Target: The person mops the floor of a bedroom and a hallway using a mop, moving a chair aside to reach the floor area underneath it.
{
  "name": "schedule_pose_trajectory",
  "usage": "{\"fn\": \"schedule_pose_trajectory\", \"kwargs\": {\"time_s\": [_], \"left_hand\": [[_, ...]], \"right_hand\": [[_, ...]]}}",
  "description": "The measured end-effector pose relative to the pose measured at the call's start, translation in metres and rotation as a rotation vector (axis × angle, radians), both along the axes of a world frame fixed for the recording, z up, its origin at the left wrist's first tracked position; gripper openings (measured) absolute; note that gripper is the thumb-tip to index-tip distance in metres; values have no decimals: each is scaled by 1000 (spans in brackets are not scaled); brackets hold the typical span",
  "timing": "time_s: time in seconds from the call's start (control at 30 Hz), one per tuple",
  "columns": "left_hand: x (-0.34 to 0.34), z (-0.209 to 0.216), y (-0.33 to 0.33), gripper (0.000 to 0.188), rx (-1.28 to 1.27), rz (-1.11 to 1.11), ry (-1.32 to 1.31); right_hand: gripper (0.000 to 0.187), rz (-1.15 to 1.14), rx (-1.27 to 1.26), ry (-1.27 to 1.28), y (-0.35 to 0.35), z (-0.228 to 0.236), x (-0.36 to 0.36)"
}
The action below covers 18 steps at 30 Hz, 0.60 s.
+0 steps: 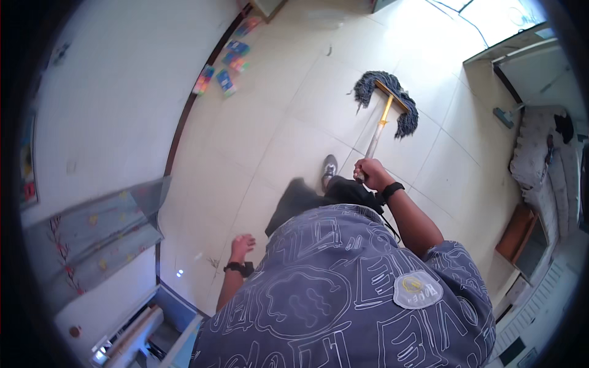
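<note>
A mop (392, 101) with a dark grey string head and a yellow clamp stretches out ahead of me, its head spread on the tiled floor. My right hand (370, 170) is closed around the upper end of its pale handle, close to my waist. Down at my left side hangs my left hand (243, 245), fingers loosely bent and apart, holding nothing. Both wrists wear black bands. One grey shoe (329, 168) shows between the left hand and the mop.
Several colourful packages (226, 81) lie along the left wall. A second floor tool with a flat head (503, 118) leans on the right, near a quilted cushion (534, 150) and a brown wooden box (516, 233). A patterned cloth (104, 236) hangs at the left.
</note>
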State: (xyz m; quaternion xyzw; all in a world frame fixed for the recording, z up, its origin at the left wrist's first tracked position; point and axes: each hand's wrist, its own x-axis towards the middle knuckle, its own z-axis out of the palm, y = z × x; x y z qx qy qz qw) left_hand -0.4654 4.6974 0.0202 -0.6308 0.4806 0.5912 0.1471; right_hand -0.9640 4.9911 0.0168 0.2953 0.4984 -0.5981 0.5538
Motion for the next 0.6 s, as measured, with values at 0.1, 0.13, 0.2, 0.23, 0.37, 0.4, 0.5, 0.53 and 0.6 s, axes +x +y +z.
{"fn": "schedule_pose_trajectory", "kwargs": {"time_s": [0.1,0.13,0.2,0.23,0.37,0.4,0.5,0.53,0.6], "left_hand": [[-130,-3,-54,28,-51,-17,63],[-170,-1,-66,27,-50,-73,79],[-198,6,-116,26,-59,-164,48],[-217,-1,-116,26,-23,-184,38],[-331,-34,-140,24,46,-315,52],[-294,-37,-189,24,42,-355,-9],[-322,-34,-233,24,151,-237,-22],[-353,-17,-255,24,141,-259,-44],[-406,18,-314,24,106,-269,-50]], "right_hand": [[7,-119,-17,-42,14,2,-84],[8,-104,0,12,20,4,-108],[10,-119,6,16,-4,7,-115],[9,-107,40,16,0,18,-130],[8,-58,104,73,9,48,-216],[8,-96,92,12,-22,28,-169],[12,56,195,72,-11,42,-187],[12,115,253,98,-7,49,-194],[9,270,379,125,-36,83,-206]]}}
